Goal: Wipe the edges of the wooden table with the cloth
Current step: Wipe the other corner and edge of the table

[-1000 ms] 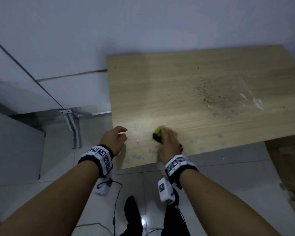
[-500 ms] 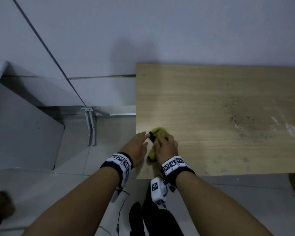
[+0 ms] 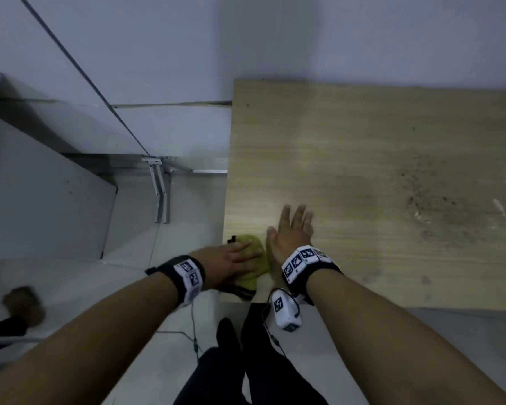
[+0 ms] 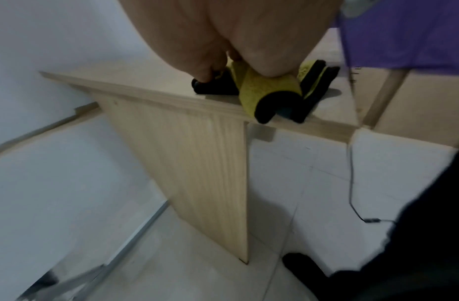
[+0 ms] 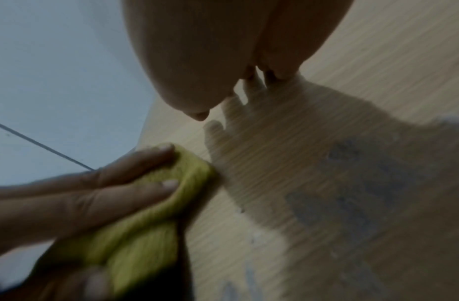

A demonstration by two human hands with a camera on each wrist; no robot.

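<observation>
left fingers [image 5: 146,160] flat on cloth [image 3: 253,266]; cloth's underside likely black, blurred.

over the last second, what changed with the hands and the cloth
The cloth passed from the right hand to the left hand, which now presses it flat at the table's left edge. The right hand let go and moved off, fingers spread. The dirt patch is unchanged.

Yellow-green cloth on the near left corner of the wooden table

The cloth [image 3: 253,260] is yellow-green with a black underside, crumpled and folded, and one fold hangs a little over the left edge. The wooden table [image 3: 362,159] is light wood with a flat top, a thin edge band and a panel side; dark specks and pale smears lie on its right part.
</observation>
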